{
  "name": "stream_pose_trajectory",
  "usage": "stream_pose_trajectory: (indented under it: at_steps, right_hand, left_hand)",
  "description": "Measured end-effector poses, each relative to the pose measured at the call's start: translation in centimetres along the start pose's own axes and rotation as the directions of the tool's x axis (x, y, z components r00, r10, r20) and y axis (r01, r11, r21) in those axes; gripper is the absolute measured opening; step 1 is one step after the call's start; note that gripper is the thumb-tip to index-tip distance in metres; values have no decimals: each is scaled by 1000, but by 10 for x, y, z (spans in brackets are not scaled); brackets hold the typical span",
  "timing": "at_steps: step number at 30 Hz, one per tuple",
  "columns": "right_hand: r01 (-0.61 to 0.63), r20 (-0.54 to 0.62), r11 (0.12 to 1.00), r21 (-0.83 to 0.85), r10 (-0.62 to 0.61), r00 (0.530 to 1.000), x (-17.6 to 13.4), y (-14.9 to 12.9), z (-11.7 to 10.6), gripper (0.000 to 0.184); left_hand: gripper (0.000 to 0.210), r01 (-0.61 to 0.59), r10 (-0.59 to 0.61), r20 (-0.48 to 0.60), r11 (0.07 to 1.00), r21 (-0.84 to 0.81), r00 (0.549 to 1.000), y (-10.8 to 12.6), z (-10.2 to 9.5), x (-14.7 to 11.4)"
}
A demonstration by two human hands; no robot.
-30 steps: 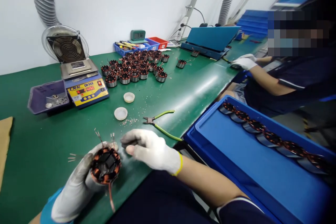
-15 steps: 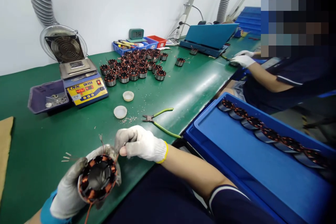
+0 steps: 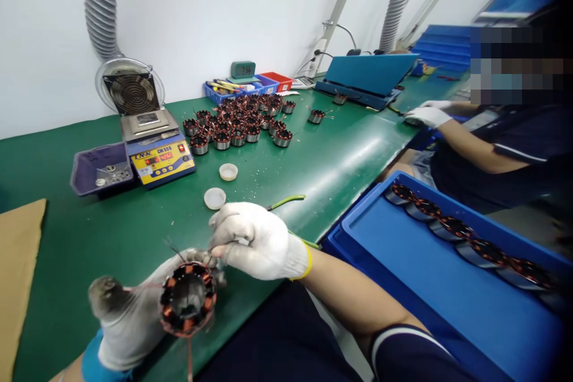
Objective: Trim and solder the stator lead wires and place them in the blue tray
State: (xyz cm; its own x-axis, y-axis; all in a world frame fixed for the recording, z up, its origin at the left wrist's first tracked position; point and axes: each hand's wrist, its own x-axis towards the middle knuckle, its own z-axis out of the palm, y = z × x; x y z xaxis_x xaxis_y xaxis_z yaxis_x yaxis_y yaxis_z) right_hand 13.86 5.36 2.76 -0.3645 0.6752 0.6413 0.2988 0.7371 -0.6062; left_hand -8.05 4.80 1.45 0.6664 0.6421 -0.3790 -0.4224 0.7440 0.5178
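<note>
A ring-shaped motor stator [image 3: 163, 301] with copper windings and loose wire leads is held over the bench's near edge. My left hand [image 3: 134, 322], in a stained white glove, supports it from behind, thumb lifted away to the left and fingers behind the ring. At the stator's upper right, my right hand [image 3: 255, 242], gloved with a yellow cuff, is closed in a pinch at one lead; the thumb tip pokes out bare. The lead between the fingertips is mostly hidden. Green-handled cutters [image 3: 289, 200] lie partly hidden behind my right hand.
Several stators [image 3: 237, 125] stand grouped on the green bench, near a solder pot [image 3: 161, 161] and two small white dishes [image 3: 215, 198]. A blue tray [image 3: 430, 274] at right holds a row of stators. Cardboard [image 3: 22, 274] lies at left. A co-worker's gloved hands [image 3: 427, 114] work farther right.
My left thumb has come off the stator and now points up and left. The right hand stays pinched by the stator's upper right. The whole view has shifted, and the cutters are more covered.
</note>
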Motion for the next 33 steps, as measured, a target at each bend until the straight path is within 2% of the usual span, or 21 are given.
stream_pose_trajectory:
  at_steps: [2,3,4,7,9,13,15,17,19,20,21,24,26,30,31,33]
  right_hand:
    - [113,62,974,-195,-103,993,15,-13,-11,16]
    - [165,113,952,-259,-140,984,22,-21,-15,16]
    - [214,176,930,-298,-167,970,29,-29,-18,15]
    - [315,338,883,-349,-195,921,46,-47,-21,11]
    - [329,381,865,-380,-177,907,52,-50,-19,9]
    - [354,383,807,-473,-173,907,56,-42,-15,13]
    - [380,369,754,-536,-196,908,56,-40,-15,14]
    - [401,365,714,-574,-215,906,58,-44,-16,16]
    - [417,374,706,-572,-228,899,63,-52,-15,16]
    - [426,385,713,-557,-234,893,66,-56,-14,15]
    - [435,397,723,-537,-238,886,70,-59,-13,12]
    - [442,435,757,-481,-232,870,75,-61,-8,6]
    - [428,431,770,-473,-222,875,74,-58,-9,6]
    - [380,353,759,-529,-210,912,67,-52,-19,12]
    - [372,334,755,-540,-214,918,66,-53,-23,13]
    - [362,297,751,-553,-229,927,68,-55,-27,14]
  left_hand:
    - [114,6,-5,45,1000,-22,999,3,2,4]
    - [112,-2,4,60,1000,-25,998,5,3,7]
    - [100,-30,31,52,999,-15,998,6,3,11]
    - [49,-134,137,-49,989,64,989,5,2,22]
    - [33,-130,140,-96,986,104,985,0,1,27]
    - [36,-8,8,-7,997,81,1000,-5,3,23]
    - [36,-57,57,16,998,18,998,3,5,20]
    - [29,-224,215,-100,971,-85,971,17,4,21]
    - [29,-403,353,-285,904,-140,891,29,3,25]
    - [34,-446,383,-336,886,-131,861,32,2,27]
    - [38,-435,380,-332,894,-108,864,33,2,29]
    - [35,-199,200,-116,980,14,973,21,4,29]
    - [29,-98,98,-2,991,92,995,11,8,25]
    - [24,-137,134,58,988,70,989,9,14,17]
    - [22,-180,179,33,983,18,983,13,13,17]
    - [16,-334,324,-117,939,-78,939,21,7,22]
